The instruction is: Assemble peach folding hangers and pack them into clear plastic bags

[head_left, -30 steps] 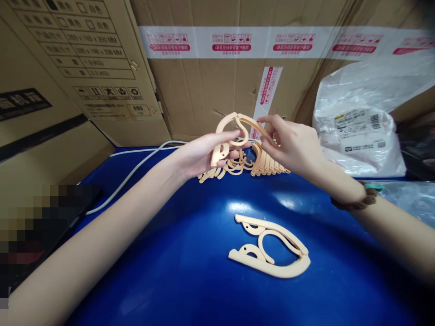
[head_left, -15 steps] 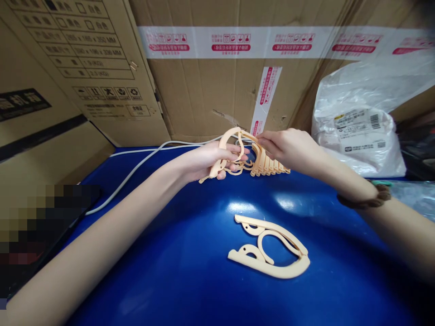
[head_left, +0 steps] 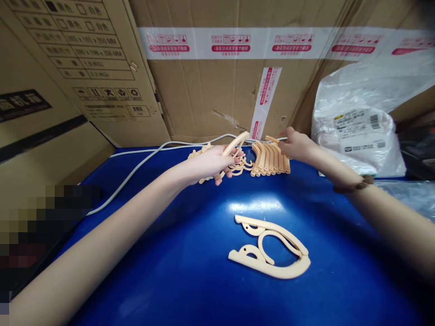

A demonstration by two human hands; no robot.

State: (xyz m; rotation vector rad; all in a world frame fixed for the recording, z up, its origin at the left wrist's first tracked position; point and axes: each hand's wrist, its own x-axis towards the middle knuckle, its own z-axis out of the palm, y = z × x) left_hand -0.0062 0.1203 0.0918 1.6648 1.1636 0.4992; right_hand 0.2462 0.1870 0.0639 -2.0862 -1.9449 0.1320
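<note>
My left hand [head_left: 219,160] is closed around a cream plastic folding-hanger piece [head_left: 237,142], whose curved arm sticks up past the fingers. Loose cream hanger pieces [head_left: 245,163] lie beneath and beside that hand, partly hidden by it. Farther right, my right hand [head_left: 294,143] pinches another cream hanger arm [head_left: 271,139], its tip pointing left. Just below it stands a row of several curved hanger arms [head_left: 272,158], packed side by side. Nearer to me, a folded hanger [head_left: 285,271] lies flat with its hook curled between its two arms.
Cardboard boxes [head_left: 204,90] wall off the back and left of the blue tabletop [head_left: 163,267]. A white cable [head_left: 125,185] runs along the rear. On the right sits a white plastic bag [head_left: 360,149] with a label. A dark, pixelated object is at far left.
My right hand has moved right, away from my left hand, and the row of hanger arms is now uncovered. My left hand has turned with its piece. The folded hanger stays put.
</note>
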